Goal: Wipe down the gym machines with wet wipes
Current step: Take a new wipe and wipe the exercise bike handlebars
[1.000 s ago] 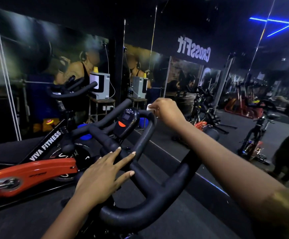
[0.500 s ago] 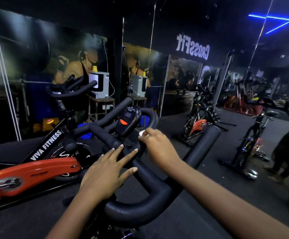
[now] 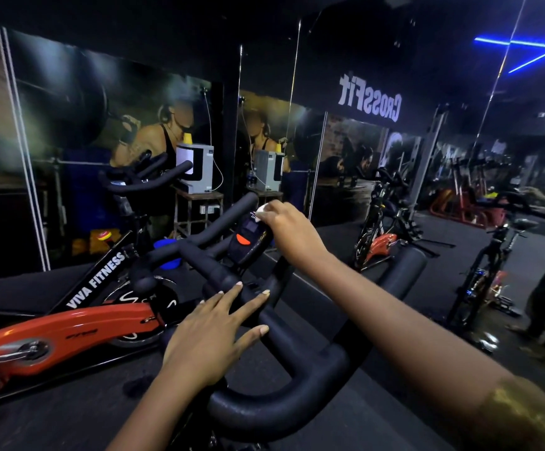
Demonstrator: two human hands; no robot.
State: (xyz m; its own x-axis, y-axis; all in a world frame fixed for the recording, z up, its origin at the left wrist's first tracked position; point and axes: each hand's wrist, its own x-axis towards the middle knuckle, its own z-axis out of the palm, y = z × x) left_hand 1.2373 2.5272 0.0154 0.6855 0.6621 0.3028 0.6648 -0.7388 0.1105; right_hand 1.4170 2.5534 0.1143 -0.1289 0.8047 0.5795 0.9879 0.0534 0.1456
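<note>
The wet wipe (image 3: 260, 208) was a small white wad pressed against the top edge of the display (image 3: 246, 237), with only a corner showing past the fingers. The right hand (image 3: 289, 231) held it bunched under curled fingertips and bore down on the display's upper rim. The wipe looked soft, limp and almost weightless, and probably slick when damp. It seemed best kept wadded in the fingertips rather than pinched by one edge. The display was hard plastic with a small screen, so a light touch was likely wise. Below the display, the left hand (image 3: 212, 333) lay open on the black handlebar (image 3: 280, 411), fingers straight and spread, gripping nothing. Left of the display stood a red bike (image 3: 69, 327), and beyond the display a white box (image 3: 196, 167) sat on a small stand.
</note>
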